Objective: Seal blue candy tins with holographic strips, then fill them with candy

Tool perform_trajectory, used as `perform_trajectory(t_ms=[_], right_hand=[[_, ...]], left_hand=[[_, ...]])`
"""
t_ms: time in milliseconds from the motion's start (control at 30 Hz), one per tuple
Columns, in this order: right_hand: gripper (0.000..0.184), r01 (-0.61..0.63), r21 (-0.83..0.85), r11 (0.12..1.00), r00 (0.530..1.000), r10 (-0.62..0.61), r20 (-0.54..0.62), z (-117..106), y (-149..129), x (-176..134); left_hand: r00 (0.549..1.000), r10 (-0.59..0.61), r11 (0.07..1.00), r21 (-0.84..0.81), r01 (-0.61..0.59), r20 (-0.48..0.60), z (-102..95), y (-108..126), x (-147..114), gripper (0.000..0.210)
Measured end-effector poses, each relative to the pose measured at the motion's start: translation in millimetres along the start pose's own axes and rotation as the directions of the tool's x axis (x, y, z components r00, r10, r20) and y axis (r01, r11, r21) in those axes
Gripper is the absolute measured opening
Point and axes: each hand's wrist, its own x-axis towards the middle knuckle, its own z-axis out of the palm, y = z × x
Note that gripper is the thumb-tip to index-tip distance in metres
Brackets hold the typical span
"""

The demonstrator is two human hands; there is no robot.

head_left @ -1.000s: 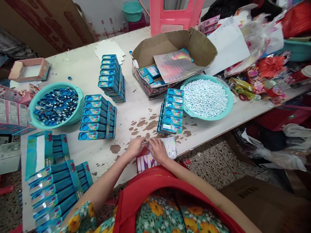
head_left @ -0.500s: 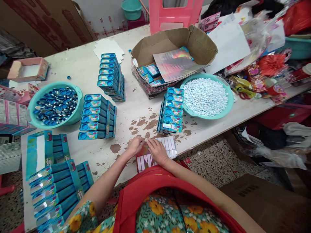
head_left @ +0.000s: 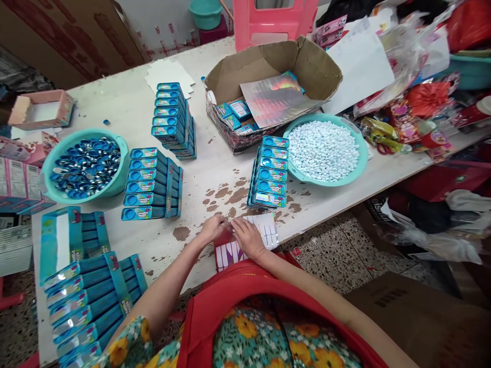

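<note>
Close to my body, a shiny sticker sheet [head_left: 268, 230] with rows of long pale labels lies at the table's front edge. Across it rests my right hand [head_left: 248, 237], fingers together and bent onto the sheet, thumb mostly hidden. My left hand [head_left: 213, 227] is closed in a pinch at the sheet's far left edge, its fingertips almost meeting the right ones; whatever is between them is too small to make out. Just beyond my right hand stands a row of blue candy tins [head_left: 270, 171] with printed lids.
A turquoise basin of white candies [head_left: 326, 151] touches the tins, behind it a cut-down cardboard box [head_left: 230, 135]. Leftward are stacks of blue tins [head_left: 148, 186] and a basin of blue round caps [head_left: 123, 168]. Banded blue packs [head_left: 92, 296] crowd the near left corner.
The view has shifted very slightly. Both hands stay at the sticker sheet with barely any finger movement, and the tins and basins stand as before.
</note>
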Motion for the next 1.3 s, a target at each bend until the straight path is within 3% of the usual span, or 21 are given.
perform_trajectory(t_ms=[233, 433, 667, 767, 833, 1033, 1167, 1300], right_hand=[[0.033, -0.011, 0.01, 1.0, 1.0, 0.01, 0.009, -3, -3, -2], [0.013, -0.023, -0.018, 1.0, 1.0, 0.023, 0.008, -11, -6, 5], [0.019, -0.126, -0.002, 0.992, 0.992, 0.126, 0.018, -20, 1, 12], [0.04, -0.098, -0.013, 0.995, 0.994, 0.098, 0.038, -17, 2, 16], [0.044, -0.04, -0.04, 0.998, 0.996, 0.043, 0.073, -11, 1, 15], [0.035, 0.059, -0.09, 0.994, 0.997, -0.054, 0.056, 5, 5, 4], [0.02, 0.053, -0.098, 0.994, 0.998, -0.049, 0.04, -2, 8, 11], [0.019, -0.002, -0.071, 0.998, 0.999, 0.005, 0.048, -10, 6, 21]], left_hand=[[0.999, -0.03, 0.995, -0.09, 0.033, 0.028, -0.1, -1, 2, 0.029], [0.998, -0.056, 0.998, -0.041, 0.056, -0.009, 2.6, -4, 3, 0.024], [0.998, -0.057, 0.998, -0.025, 0.057, -0.03, 4.2, -3, 6, 0.024], [0.999, -0.051, 0.998, -0.028, 0.05, -0.019, 3.0, -3, 5, 0.024], [0.999, -0.048, 0.998, -0.031, 0.048, -0.012, 2.7, -4, 5, 0.024], [0.998, -0.055, 0.997, -0.054, 0.054, -0.006, 4.7, -6, 6, 0.024], [0.998, -0.057, 0.996, -0.063, 0.056, -0.01, 5.2, -6, 7, 0.023], [0.998, -0.057, 0.997, -0.06, 0.056, -0.01, 4.0, -7, 7, 0.023]])
